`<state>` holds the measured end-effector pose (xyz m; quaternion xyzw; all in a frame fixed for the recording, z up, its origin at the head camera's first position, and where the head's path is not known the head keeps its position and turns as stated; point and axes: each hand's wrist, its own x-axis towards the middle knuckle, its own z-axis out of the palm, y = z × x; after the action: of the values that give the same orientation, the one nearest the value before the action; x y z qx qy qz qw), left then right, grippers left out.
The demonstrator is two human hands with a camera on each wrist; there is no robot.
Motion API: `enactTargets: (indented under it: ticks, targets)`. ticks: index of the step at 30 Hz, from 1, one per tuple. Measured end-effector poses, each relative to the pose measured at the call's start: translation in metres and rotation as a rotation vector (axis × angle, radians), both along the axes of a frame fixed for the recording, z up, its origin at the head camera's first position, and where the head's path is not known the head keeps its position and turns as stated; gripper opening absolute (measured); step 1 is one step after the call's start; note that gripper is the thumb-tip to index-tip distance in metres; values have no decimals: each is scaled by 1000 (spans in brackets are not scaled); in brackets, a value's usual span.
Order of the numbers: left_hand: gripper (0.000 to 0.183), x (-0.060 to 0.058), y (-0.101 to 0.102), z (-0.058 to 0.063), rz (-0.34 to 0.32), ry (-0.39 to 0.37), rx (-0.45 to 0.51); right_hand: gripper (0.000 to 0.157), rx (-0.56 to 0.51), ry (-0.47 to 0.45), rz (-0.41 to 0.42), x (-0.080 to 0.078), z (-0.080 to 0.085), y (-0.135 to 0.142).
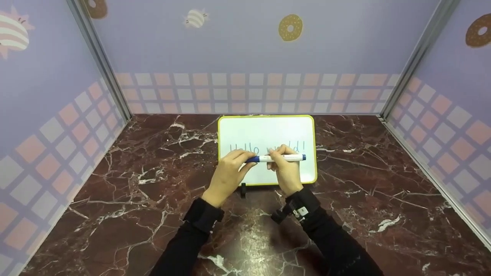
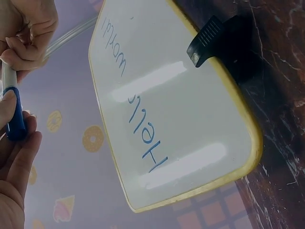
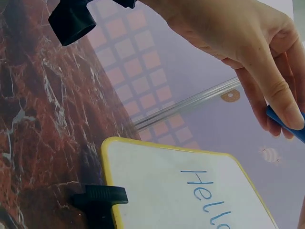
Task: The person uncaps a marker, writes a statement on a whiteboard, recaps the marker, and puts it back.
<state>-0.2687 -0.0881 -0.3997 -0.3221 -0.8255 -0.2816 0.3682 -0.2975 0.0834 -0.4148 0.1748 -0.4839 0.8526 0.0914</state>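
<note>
A white marker (image 1: 288, 157) with a blue cap (image 1: 252, 159) and a blue tail end lies level between my two hands, in front of the whiteboard. My left hand (image 1: 227, 171) pinches the cap between thumb and fingers; the left wrist view shows the blue cap (image 2: 16, 117) up against the white barrel. The white barrel is gripped by my right hand (image 1: 287, 170), its fingers curled round it. Behind them stands a yellow-rimmed whiteboard (image 1: 264, 130) with "Hello world!" in blue writing (image 2: 143, 129). In the head view my hands cover part of the words.
A black clip foot (image 1: 243, 189) grips the board's lower edge. Dark red marbled tabletop (image 1: 153, 214) runs out to patterned panels on three sides, including the back panel (image 1: 245, 53). Black wrist cameras, one of them (image 1: 279, 216) below the right sleeve, hang at the wrists.
</note>
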Motion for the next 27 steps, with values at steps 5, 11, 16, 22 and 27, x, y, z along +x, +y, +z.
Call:
enactTargets:
  ticks: [5, 11, 16, 22, 27]
  targets:
    - [18, -3, -4, -3, 0, 16, 9, 32, 35, 12, 70, -3, -2, 3]
    - [19, -6, -8, -3, 10, 32, 26, 8, 99, 30, 60, -9, 0, 12]
    - [20, -8, -12, -3, 36, 26, 46, 36, 275, 203, -192, -17, 4, 26]
    - [20, -10, -15, -4, 53, 36, 31, 37, 831, 713, -597, -8, 21, 33]
    - [21, -11, -15, -5, 74, 58, 24, 31, 1157, 988, -769, 3, 31, 27]
